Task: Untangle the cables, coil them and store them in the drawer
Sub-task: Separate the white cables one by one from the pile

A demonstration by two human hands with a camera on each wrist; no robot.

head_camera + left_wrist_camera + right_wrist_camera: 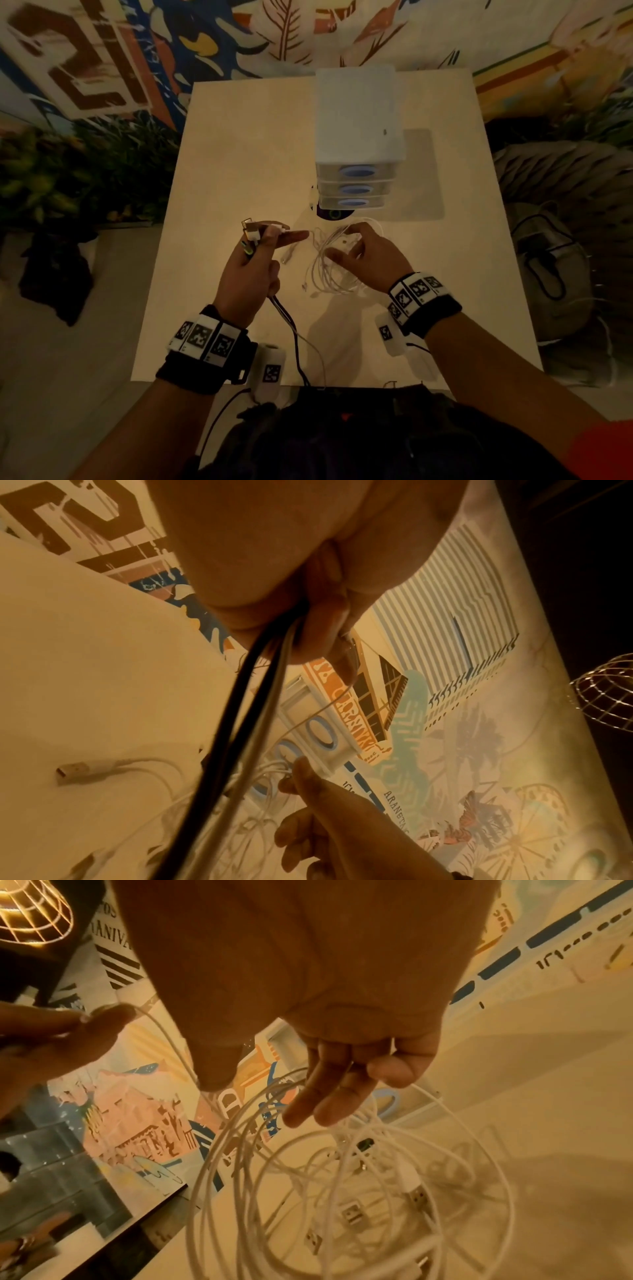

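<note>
White cable tangle under right hand, 3 closed drawers

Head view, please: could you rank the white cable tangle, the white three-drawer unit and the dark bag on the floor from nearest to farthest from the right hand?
1. White cable tangle: under the right hand, touching its fingers.
2. White three-drawer unit: beyond the hand, on the table.
3. Dark bag on the floor: off the table's right side.

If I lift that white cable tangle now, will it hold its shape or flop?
Likely floppy: the white tangle is thin loose loops sagging onto the table. Probably light. Loops interlock and one strand runs to the left hand, so it may drag along together.
</note>
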